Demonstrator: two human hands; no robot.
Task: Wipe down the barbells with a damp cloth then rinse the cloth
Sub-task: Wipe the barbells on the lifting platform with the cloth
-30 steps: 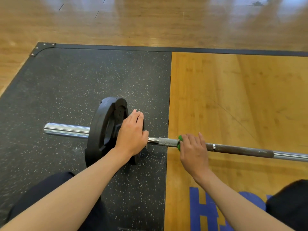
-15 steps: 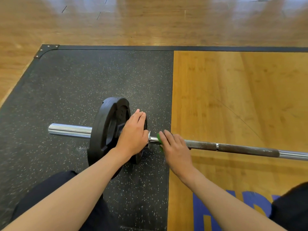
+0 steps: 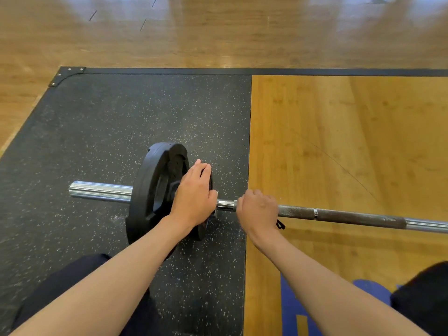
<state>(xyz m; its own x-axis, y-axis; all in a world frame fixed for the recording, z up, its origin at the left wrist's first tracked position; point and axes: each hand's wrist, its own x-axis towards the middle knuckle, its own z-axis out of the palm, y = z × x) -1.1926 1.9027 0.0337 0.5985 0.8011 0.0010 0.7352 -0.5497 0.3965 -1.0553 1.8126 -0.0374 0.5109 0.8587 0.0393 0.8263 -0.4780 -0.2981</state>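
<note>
Centre frame, the bar (image 3: 339, 215) is clamped by the right hand (image 3: 258, 209), fingers curled, presumably for wiping; the cloth is hidden. The plate (image 3: 155, 187) is steadied by the flat left hand (image 3: 194, 197), likely against rolling.

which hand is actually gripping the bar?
The right hand: its fingers curl over the bar. The left hand lies flat against the black weight plate, fingers straight.

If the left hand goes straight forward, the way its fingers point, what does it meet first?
The left hand rests on the black weight plate; past its rim only the speckled rubber mat shows, probably lower.
</note>
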